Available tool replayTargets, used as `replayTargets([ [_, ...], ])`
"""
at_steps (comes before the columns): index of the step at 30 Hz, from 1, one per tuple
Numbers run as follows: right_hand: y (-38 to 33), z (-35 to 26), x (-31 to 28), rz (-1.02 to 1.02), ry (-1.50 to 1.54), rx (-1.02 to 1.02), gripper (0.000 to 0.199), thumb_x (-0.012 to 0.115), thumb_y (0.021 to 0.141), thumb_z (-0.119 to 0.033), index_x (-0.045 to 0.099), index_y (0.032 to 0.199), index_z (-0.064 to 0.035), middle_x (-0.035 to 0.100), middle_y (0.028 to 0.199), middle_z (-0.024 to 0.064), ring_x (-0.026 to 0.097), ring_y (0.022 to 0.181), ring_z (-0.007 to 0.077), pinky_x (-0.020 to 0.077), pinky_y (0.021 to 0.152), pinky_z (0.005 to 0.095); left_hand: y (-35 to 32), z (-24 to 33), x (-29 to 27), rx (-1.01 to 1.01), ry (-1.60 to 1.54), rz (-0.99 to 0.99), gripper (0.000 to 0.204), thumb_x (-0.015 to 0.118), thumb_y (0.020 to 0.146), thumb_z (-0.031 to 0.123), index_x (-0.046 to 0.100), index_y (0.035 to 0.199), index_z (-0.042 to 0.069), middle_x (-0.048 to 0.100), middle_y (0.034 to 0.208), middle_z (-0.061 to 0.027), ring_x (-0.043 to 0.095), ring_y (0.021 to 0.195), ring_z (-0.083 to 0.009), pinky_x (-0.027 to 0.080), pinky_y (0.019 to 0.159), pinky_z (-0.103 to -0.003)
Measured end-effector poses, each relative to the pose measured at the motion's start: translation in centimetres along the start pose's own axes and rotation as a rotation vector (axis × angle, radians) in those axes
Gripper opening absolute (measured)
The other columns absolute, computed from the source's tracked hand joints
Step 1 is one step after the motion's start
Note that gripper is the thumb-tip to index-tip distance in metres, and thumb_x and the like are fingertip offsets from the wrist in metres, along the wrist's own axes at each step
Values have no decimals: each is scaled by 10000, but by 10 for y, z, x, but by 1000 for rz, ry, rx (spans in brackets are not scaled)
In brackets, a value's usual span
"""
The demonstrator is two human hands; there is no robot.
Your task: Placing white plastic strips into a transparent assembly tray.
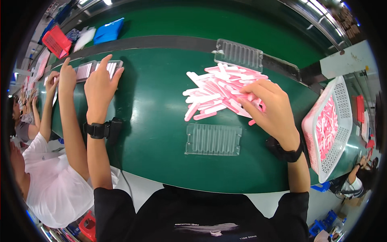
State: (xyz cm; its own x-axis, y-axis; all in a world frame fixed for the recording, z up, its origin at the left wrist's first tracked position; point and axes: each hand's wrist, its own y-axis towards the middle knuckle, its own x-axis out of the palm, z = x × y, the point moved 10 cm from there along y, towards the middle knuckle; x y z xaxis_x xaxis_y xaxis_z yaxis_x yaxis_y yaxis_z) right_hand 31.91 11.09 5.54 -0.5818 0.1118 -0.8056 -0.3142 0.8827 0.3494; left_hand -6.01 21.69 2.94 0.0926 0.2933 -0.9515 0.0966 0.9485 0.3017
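Observation:
My right hand [272,107] reaches into the right edge of a loose pile of slim pink-and-white plastic sticks [217,90]. Its thumb and fingers are curled round some of them; the palm hides how many. My left hand [101,84] is stretched out at the far left, index finger and thumb apart. It lies over the near side of a clear tray filled with sticks [115,66], and I cannot tell whether it touches it. In front of me, nearer than the pile, lies a clear ribbed plastic tray [213,139] with bare grooves.
Another clear ribbed tray [238,54] lies behind the pile. A white basket [342,101] of pink sticks stands tilted at the right. On my left a co-worker in a white shirt [60,181] has both hands by a filled tray [85,71]. A blue bag [109,31] and red basket [57,41] are beyond.

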Motion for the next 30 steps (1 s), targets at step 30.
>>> replayTargets([
  [30,-54,24,17,39,959,634,87,728,1013,-84,728,1030,1,773,917,24,630,781,9,464,671,176,-71,166,45,34,-1163,-744,121,746,997,49,755,969,-68,469,652,122,293,584,38,202,526,-220],
])
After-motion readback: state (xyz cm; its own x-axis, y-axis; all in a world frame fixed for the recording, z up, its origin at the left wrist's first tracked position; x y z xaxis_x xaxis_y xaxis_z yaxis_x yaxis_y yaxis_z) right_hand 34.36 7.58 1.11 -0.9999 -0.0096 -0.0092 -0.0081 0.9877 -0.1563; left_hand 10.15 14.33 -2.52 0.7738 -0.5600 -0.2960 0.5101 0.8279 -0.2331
